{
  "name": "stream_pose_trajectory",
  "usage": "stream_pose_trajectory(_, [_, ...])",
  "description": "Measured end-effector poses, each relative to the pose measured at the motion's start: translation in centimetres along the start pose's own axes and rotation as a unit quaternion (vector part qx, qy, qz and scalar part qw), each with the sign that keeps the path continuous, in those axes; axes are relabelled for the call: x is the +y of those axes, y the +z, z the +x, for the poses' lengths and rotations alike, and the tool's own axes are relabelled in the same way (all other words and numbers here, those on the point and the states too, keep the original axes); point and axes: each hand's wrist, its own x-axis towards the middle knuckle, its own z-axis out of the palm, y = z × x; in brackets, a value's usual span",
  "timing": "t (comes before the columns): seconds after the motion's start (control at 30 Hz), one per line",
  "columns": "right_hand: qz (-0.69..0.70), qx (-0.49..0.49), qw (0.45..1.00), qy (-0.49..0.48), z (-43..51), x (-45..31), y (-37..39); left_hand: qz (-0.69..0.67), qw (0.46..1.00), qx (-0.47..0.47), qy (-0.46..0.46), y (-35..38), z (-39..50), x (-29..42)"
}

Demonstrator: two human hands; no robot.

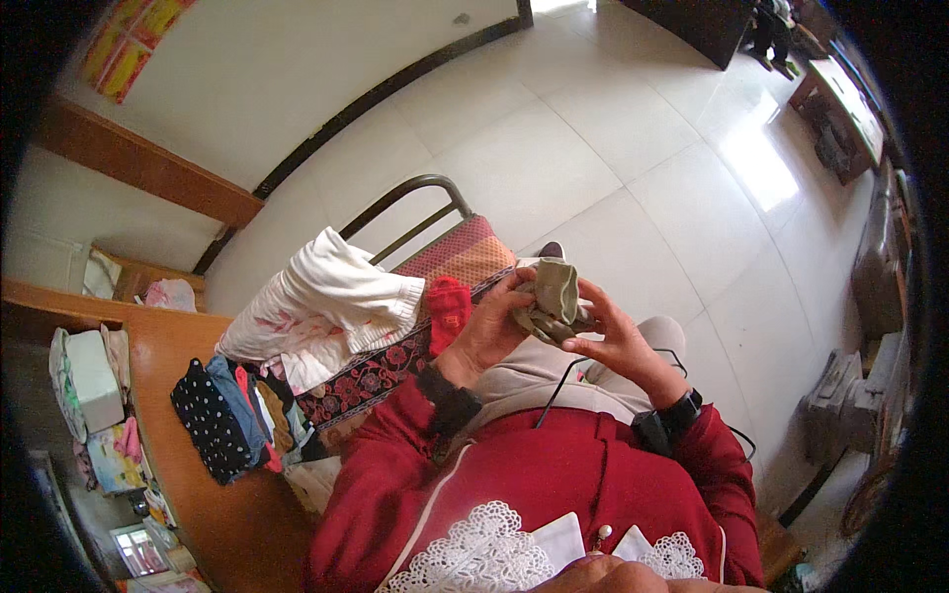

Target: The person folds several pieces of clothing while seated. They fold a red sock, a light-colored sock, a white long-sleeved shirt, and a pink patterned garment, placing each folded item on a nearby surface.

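Observation:
An olive-green piece of cloth (556,293), bunched and partly rolled, is held between both hands above the lap. My left hand (493,322) grips its left side with thumb and fingers. On its right side, my right hand (615,337) has fingers and thumb closed on the fabric. Just left of my left hand, a red sock (448,315) lies on the patterned bench cover (371,382). Beyond it a white knit garment (326,296) with red marks is draped over the bench.
Folded clothes, a black polka-dot one (211,422) among them, are stacked on the wooden table (200,519) at the left. The bench's metal armrest (415,181) rises ahead. A person (775,33) is far off at the top right. A dark cable crosses my lap.

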Motion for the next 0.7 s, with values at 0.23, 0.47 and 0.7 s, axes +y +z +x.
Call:
stream_pose_trajectory(0.23, [-0.043, 0.081, 0.986, 0.137, -0.7, 3.7, -1.4, 0.150, 0.988, 0.036, 0.005, -0.6, -0.2, -1.1])
stream_pose_trajectory(0.47, [0.057, 0.170, 0.973, 0.148, -2.0, 3.9, -2.5, 0.213, 0.964, 0.145, 0.070, -3.4, -2.0, 1.4])
stream_pose_trajectory(0.7, [0.095, 0.176, 0.965, 0.168, -3.0, 3.2, -3.4, 0.349, 0.907, 0.217, 0.090, -7.1, -5.1, 3.7])
